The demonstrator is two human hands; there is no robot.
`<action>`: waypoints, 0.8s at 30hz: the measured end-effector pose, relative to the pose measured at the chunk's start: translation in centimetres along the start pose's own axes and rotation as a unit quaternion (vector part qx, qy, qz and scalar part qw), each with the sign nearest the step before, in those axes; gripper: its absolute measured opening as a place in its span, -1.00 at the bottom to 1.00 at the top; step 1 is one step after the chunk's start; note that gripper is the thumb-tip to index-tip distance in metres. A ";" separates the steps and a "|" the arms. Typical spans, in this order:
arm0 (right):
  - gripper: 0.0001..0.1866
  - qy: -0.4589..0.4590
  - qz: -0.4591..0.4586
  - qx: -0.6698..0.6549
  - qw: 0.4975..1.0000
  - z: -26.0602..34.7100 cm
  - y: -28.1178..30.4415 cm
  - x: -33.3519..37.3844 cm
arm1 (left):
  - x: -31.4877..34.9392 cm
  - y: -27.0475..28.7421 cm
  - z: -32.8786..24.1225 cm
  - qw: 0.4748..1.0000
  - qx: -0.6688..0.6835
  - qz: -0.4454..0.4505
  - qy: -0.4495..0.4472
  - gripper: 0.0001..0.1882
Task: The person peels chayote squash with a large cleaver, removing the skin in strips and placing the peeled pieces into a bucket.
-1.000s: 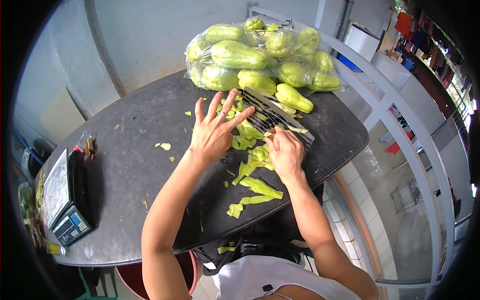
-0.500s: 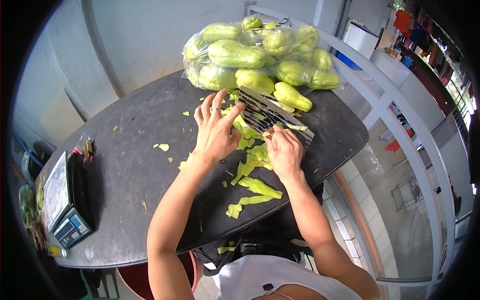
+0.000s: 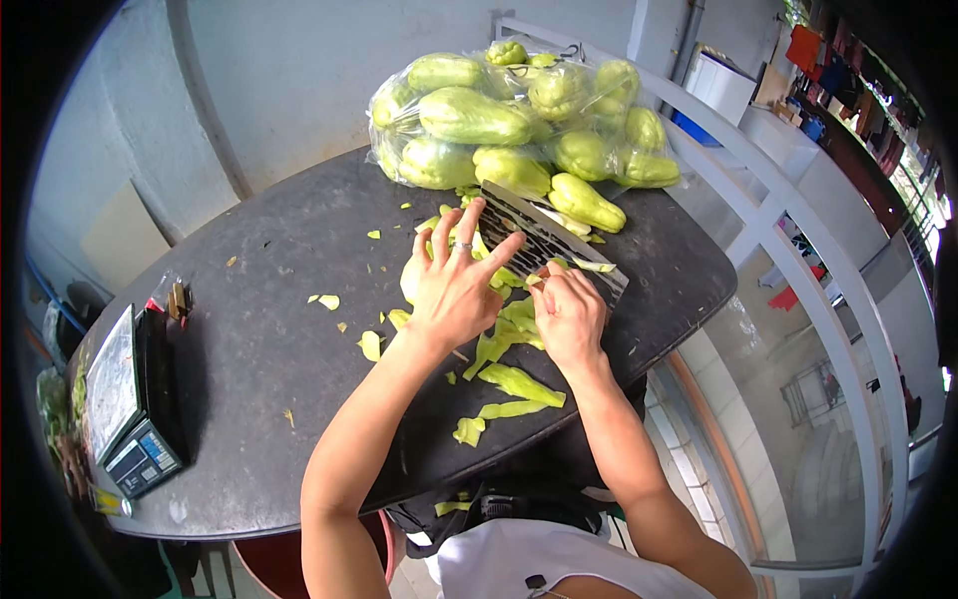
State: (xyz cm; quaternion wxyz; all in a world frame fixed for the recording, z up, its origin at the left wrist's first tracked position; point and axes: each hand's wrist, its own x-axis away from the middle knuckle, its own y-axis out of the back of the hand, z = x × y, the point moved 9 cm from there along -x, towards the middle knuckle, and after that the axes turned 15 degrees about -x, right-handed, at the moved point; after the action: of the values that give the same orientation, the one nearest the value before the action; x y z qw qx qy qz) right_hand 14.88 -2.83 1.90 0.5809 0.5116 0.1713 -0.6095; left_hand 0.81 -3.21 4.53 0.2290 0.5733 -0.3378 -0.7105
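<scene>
A clear bag (image 3: 382, 158) holds green chayotes (image 3: 474, 117). In front of the bag, a flat blade (image 3: 552, 238) slants lengthwise, pointing away-left; the right hand (image 3: 571, 315) seemingly grips its near end, the left hand (image 3: 457, 297) spread wide.

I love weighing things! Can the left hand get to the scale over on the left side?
Probably yes: only small green scraps seem to lie on the table between the left hand and the scale, though it looks like a stretch sideways.
</scene>
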 end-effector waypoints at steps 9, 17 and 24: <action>-0.75 -0.012 0.005 0.008 1.000 -0.2 0.3 -0.2 | 0.5 -0.5 -0.1 1.000 0.005 0.005 -0.011 -0.22; -0.71 -0.007 -0.027 -0.016 0.999 -0.9 0.7 0.3 | 1.6 -0.6 -2.0 0.997 0.070 0.025 -0.039 -0.25; -0.70 -0.024 -0.024 -0.009 0.999 -1.0 0.7 0.2 | 2.3 -0.8 -1.6 0.993 0.103 0.014 -0.058 -0.30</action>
State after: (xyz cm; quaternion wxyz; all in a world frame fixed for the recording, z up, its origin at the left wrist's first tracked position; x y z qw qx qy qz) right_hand 15.93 -2.32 1.59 0.5744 0.4873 0.1754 -0.6338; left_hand 1.90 -4.71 2.25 0.1586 0.5468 -0.4301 -0.7007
